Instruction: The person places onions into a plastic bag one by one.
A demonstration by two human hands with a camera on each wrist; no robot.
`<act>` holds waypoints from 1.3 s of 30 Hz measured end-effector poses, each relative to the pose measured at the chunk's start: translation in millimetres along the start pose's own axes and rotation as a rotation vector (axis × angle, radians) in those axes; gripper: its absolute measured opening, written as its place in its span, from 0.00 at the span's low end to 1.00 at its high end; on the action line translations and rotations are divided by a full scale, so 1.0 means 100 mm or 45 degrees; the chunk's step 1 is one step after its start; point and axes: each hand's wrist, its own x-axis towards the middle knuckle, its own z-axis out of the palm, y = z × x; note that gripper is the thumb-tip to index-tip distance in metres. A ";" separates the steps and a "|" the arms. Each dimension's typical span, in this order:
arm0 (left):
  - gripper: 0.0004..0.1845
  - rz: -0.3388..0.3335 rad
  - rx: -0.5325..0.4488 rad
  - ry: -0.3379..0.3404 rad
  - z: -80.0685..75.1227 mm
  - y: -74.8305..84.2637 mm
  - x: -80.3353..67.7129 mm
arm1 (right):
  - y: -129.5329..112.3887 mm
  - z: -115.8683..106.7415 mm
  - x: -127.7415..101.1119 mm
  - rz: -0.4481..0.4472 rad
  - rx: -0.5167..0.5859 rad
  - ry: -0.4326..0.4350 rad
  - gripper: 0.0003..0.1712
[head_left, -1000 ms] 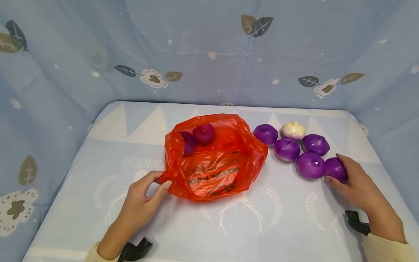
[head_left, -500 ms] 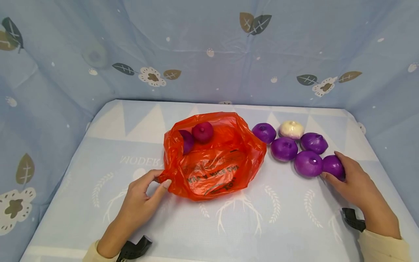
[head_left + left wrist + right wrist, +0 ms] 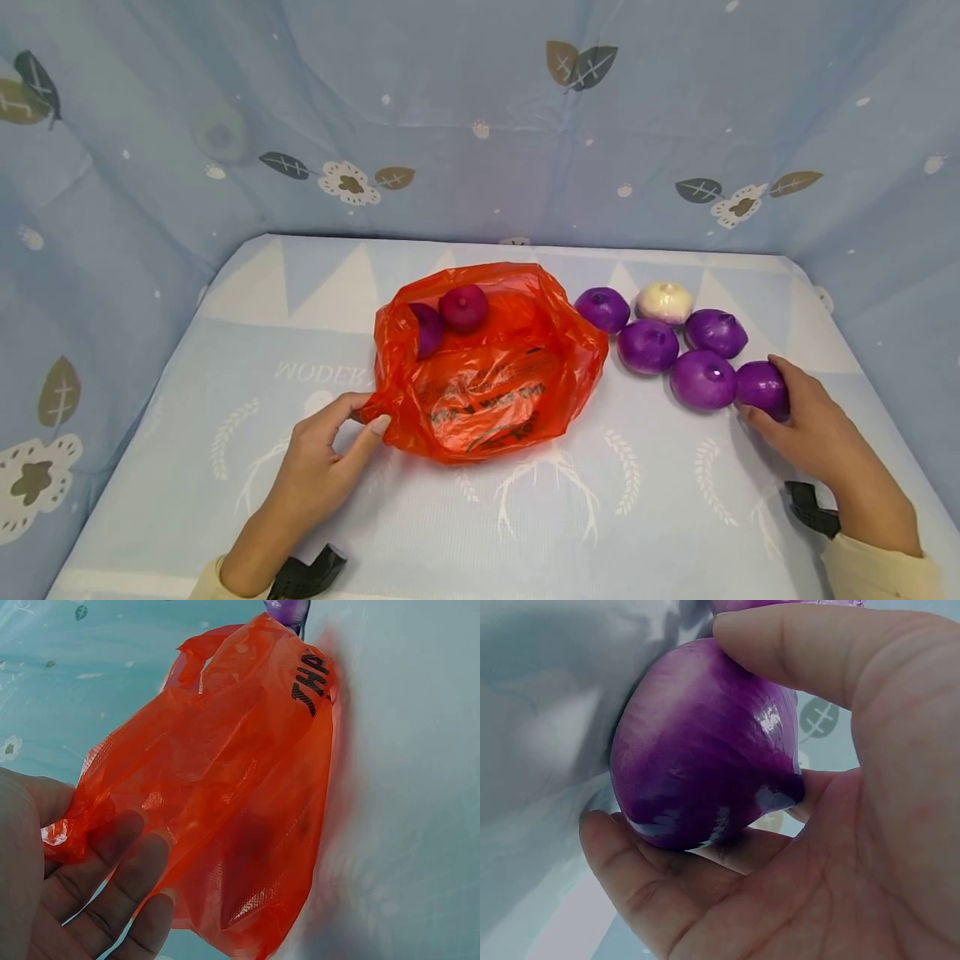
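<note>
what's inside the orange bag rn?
Two onions sit in the orange plastic bag near its far left rim: a dark red onion and a purple onion half hidden by the bag wall. Anything beneath the crumpled plastic cannot be seen.

Pale blue fabric walls (image 3: 465,108) printed with leaves and flowers, table (image 3: 525,533) under light blue cloth with white antler motifs, even soft light

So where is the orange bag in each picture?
Head view: the orange bag lies mid-table, its edge pinched by the left hand.
Left wrist view: the bag fills the middle, fingers behind its edge.
Right wrist view: not in it.
Shared landmark: the left hand's grip on the bag edge.
</note>
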 end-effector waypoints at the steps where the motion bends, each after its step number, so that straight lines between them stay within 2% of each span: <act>1: 0.20 -0.003 0.001 -0.001 0.00 0.00 0.00 | 0.00 0.00 0.00 0.002 -0.002 -0.001 0.53; 11: 0.20 -0.028 0.007 -0.007 0.00 0.00 -0.01 | 0.01 -0.04 -0.03 -0.005 -0.028 -0.026 0.54; 15: 0.20 -0.014 0.011 0.000 0.01 0.00 -0.01 | -0.04 -0.10 -0.07 -0.003 -0.012 0.008 0.56; 23: 0.18 -0.077 0.045 -0.023 -0.01 0.02 0.00 | -0.20 -0.20 -0.13 0.027 0.053 0.049 0.57; 39: 0.18 -0.091 0.026 -0.033 0.00 0.01 0.00 | -0.42 -0.24 -0.18 -0.071 0.043 0.109 0.58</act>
